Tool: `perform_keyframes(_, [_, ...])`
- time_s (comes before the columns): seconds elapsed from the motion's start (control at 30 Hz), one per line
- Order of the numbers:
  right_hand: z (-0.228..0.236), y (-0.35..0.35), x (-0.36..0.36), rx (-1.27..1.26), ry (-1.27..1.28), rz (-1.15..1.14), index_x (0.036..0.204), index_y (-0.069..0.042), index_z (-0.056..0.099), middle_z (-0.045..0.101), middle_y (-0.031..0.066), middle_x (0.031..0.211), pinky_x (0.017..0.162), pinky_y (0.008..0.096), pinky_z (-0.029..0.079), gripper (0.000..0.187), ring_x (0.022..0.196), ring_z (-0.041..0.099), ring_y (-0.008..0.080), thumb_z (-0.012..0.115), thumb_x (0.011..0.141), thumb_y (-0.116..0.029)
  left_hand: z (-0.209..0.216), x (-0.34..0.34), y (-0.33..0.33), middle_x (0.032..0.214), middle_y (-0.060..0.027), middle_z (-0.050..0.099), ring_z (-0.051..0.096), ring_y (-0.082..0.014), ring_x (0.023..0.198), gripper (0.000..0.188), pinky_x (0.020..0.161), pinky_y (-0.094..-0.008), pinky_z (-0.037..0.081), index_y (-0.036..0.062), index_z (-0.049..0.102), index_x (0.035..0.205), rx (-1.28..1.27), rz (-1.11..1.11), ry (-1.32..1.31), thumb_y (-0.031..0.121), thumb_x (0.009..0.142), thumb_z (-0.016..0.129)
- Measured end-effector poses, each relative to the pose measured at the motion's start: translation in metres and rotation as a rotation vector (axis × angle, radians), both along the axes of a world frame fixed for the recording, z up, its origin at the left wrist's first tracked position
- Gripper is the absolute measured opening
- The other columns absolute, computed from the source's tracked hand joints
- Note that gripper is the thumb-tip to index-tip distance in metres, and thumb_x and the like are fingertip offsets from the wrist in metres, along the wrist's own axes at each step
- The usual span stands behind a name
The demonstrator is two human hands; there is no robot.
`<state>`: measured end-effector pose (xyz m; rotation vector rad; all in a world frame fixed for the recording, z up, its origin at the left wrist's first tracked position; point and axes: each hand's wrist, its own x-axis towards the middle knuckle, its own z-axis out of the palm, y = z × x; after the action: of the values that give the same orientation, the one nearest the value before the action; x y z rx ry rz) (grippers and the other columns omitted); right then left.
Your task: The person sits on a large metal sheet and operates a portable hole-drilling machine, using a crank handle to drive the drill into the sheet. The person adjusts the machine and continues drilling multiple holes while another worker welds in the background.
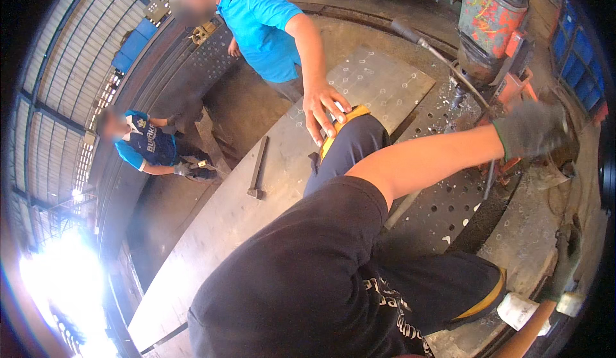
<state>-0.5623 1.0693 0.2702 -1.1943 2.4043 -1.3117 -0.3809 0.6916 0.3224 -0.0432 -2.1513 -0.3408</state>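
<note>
Just beside left hand (pixel 536 131), on the side away from right hand (pixel 564 265): machine (pixel 493 21), grey and orange. Runs lengthwise from broad top end down toward left hand, tilted in view. Clearly nearer to left hand than to right hand. At orange part (pixel 515 87) with left hand, maybe touching; too blurred to tell finger spread or any hold. Can't tell for right hand either: dark, close to view rim. Out from machine, back from left hand: bar (pixel 440 55), cutting room on that side. Between left hand and right hand, set back: holed plate (pixel 439 197), some room over it. Farther behind left hand: edge of large plate (pixel 289 159), hammer (pixel 258 172) on top, well apart; co-worker's hand (pixel 323 109) at knee (pixel 359 138).
</note>
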Motion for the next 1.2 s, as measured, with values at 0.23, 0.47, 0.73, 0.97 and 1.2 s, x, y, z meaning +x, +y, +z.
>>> perform_keyframes(0.23, [0.084, -0.003, 0.008, 0.054, 0.232, -0.149, 0.153, -0.001, 0.057, 0.056, 0.0103, 0.16, 0.106, 0.036, 0.052, 0.049, 0.13, 0.062, 0.0214, 0.061, 0.111, -0.026, -0.05, -0.003, 0.075, 0.076, -0.0112, 0.071, 0.072, -0.0384, 0.07, 0.046, 0.066, -0.0539, 0.056, 0.0116, 0.074, 0.087, -0.011, -0.377, -0.242, 0.058, 0.085, 0.076])
perform_keyframes(0.47, [0.146, 0.002, -0.004, 0.235, 0.665, -0.02, 0.155, -0.007, 0.058, 0.06, 0.0116, 0.156, 0.106, 0.0373, 0.054, 0.05, 0.137, 0.059, 0.0216, 0.064, 0.108, -0.024, -0.15, 0.001, 0.129, 0.079, -0.011, 0.071, 0.07, -0.0385, 0.083, 0.052, 0.078, -0.0581, 0.054, 0.0124, 0.078, 0.086, -0.03, -0.421, -0.08, 0.064, 0.083, 0.076])
perform_keyframes(0.73, [0.205, -0.124, 0.095, 0.098, 0.191, -0.062, 0.142, -0.002, 0.067, 0.072, 0.0092, 0.135, 0.086, 0.029, 0.057, 0.044, 0.107, 0.07, 0.0138, 0.073, 0.101, -0.019, -0.311, 0.029, 0.072, 0.088, -0.0216, 0.076, 0.073, -0.0394, 0.088, 0.017, 0.082, -0.0538, 0.06, 0.0067, 0.08, 0.086, -0.119, -0.112, -0.809, 0.016, 0.088, 0.067])
perform_keyframes(0.97, [0.188, -0.199, 0.129, 0.077, 0.265, 0.049, 0.125, -0.002, 0.071, 0.076, 0.0043, 0.109, 0.082, 0.0291, 0.057, 0.035, 0.094, 0.069, 0.01, 0.079, 0.097, -0.021, -0.392, 0.057, 0.026, 0.105, -0.0296, 0.072, 0.072, -0.0483, 0.096, 0.019, 0.087, -0.0535, 0.058, -0.0049, 0.064, 0.109, 0.47, -0.051, -0.769, 0.005, 0.096, 0.055])
perform_keyframes(1.2, [0.108, -0.204, 0.134, 0.055, 0.202, 0.05, 0.12, -0.001, 0.071, 0.077, 0.0097, 0.106, 0.086, 0.0327, 0.059, 0.037, 0.092, 0.072, 0.0143, 0.083, 0.092, -0.023, -0.384, 0.055, 0.015, 0.099, -0.0168, 0.075, 0.069, -0.0357, 0.11, 0.027, 0.108, -0.0524, 0.048, 0.0069, 0.073, 0.112, -0.712, -0.113, -0.886, 0.021, 0.094, 0.059])
